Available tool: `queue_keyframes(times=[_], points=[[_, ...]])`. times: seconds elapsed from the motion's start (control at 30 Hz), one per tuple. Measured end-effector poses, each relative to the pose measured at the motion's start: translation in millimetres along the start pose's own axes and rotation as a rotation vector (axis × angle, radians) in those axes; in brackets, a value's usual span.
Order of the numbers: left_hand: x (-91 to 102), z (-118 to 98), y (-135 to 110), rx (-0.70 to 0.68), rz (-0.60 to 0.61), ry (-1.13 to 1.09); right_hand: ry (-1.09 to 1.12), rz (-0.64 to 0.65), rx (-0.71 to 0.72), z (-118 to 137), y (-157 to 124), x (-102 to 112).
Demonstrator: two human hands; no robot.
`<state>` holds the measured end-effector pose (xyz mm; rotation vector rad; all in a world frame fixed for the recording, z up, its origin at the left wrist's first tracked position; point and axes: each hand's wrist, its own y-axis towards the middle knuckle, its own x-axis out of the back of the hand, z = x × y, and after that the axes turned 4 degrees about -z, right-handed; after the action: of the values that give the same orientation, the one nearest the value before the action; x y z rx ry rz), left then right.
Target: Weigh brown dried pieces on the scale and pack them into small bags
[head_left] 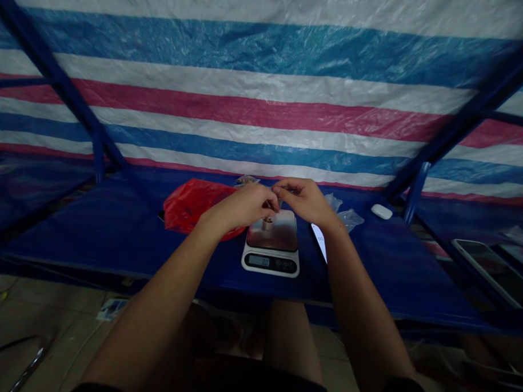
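My left hand (244,207) and my right hand (302,200) meet above a digital kitchen scale (271,259), with their fingertips close together. The fingers curl inward, and whatever they may pinch is too small or hidden to tell. Directly below them, a small cylindrical cup (268,223) stands on the scale's shiny platform. A red plastic bag (192,205) lies crumpled just beyond and under my left wrist. Clear plastic bags (344,213) lie beyond my right hand.
The dark blue table top (114,231) has blue metal frame bars at both sides, with a striped tarp behind. A white earbud case (381,211) and a white-edged phone (319,241) lie nearby. Another phone (486,272) lies at the right.
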<state>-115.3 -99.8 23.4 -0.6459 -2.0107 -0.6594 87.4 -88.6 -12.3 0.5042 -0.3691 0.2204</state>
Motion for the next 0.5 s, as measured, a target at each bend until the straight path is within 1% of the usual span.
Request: queue_keyframes(times=[0.07, 0.13, 0.23, 0.37, 0.5], points=[[-3.4, -3.9, 0.9, 0.037, 0.047, -0.007, -0.008, -0.02, -0.015, -1.1, -1.1, 0.2], [-5.1, -6.7, 0.9, 0.059, 0.057, 0.015, -0.009, -0.022, -0.021, -3.7, -1.9, 1.2], [-6.5, -7.2, 2.3, 0.057, 0.075, 0.055, -0.037, 0.002, -0.027, -11.2, -1.8, 3.1], [-7.9, -4.5, 6.0, 0.06, 0.094, 0.061, -0.147, 0.055, -0.059, -24.2, 0.3, 3.3], [-6.8, -5.0, 6.1, 0.09, 0.092, 0.04, -0.235, 0.162, -0.037, -31.6, 1.5, 2.4]])
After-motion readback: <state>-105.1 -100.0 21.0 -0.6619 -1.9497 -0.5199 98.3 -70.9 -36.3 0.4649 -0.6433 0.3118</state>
